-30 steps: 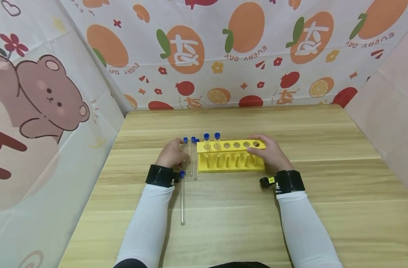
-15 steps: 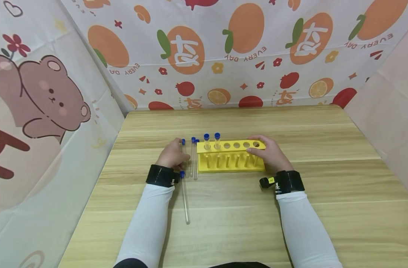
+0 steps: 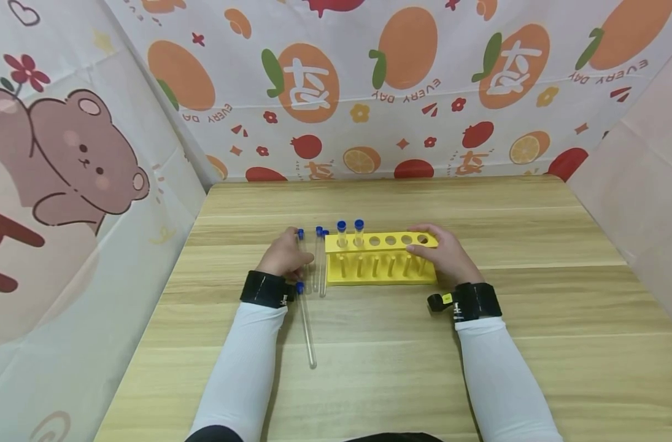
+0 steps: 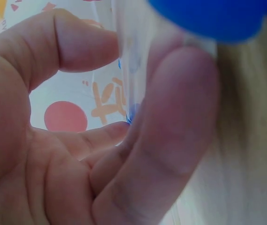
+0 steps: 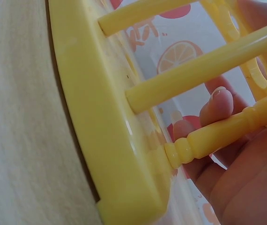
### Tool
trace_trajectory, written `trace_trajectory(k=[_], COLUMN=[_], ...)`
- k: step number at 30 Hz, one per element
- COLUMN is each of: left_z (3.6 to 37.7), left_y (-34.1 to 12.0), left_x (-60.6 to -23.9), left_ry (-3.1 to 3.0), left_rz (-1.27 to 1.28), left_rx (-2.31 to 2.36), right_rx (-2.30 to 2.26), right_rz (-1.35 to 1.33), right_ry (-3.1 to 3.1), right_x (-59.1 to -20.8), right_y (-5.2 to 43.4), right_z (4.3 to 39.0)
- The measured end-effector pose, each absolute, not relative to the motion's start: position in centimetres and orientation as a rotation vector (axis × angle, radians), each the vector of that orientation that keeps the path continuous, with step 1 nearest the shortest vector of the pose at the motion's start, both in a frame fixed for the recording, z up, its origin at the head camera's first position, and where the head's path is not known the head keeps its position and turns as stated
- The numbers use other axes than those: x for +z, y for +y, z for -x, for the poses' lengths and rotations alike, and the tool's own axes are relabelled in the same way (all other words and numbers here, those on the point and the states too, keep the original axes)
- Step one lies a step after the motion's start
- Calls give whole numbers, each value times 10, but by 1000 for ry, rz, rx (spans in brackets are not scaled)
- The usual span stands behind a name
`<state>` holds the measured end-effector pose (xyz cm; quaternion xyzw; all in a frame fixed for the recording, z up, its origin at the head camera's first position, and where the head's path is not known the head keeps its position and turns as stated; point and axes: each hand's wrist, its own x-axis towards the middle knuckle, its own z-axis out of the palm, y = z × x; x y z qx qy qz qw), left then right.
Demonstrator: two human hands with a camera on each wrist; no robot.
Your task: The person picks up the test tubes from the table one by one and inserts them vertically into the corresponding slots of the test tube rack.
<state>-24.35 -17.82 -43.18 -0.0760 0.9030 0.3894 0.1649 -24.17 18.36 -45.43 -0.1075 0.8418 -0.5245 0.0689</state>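
Observation:
A yellow test tube rack (image 3: 383, 248) stands on the wooden table. Two blue-capped test tubes (image 3: 359, 234) occupy its two leftmost holes. My right hand (image 3: 450, 253) grips the rack's right end, thumb on the front of the top plate; in the right wrist view its fingers curl round the yellow end post (image 5: 218, 138). Left of the rack, my left hand (image 3: 283, 254) has thumb and fingers around a clear test tube (image 4: 134, 61), its blue cap showing past the fingertips in the head view. Two more capped tubes (image 3: 320, 264) lie between that hand and the rack.
Another blue-capped test tube (image 3: 307, 331) lies slanted on the table (image 3: 380, 368), its cap by the left wrist camera. Fruit-printed cloth (image 3: 402, 135) hangs behind the table's far edge. A bear-printed cloth (image 3: 87, 153) hangs at the left.
The tube at my left hand has shifted slightly left. The nearer loose tube's lower end has swung right, leaving it slanted. My right hand and the rack stay in place.

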Motion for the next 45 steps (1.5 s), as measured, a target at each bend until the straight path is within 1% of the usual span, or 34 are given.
trace_trajectory(k=[23, 36, 45], left_z=[243, 240, 235], left_y=[-188, -186, -182], left_x=[-426, -410, -394], left_ry=[2510, 2597, 2675], left_rz=[187, 129, 76], left_rx=[1153, 1330, 1567], right_rx=[-1566, -1559, -1553], right_rz=[301, 315, 306], right_ry=[2532, 2536, 2535], right_x=[-457, -457, -455], right_y=[184, 185, 184], right_z=[242, 243, 242])
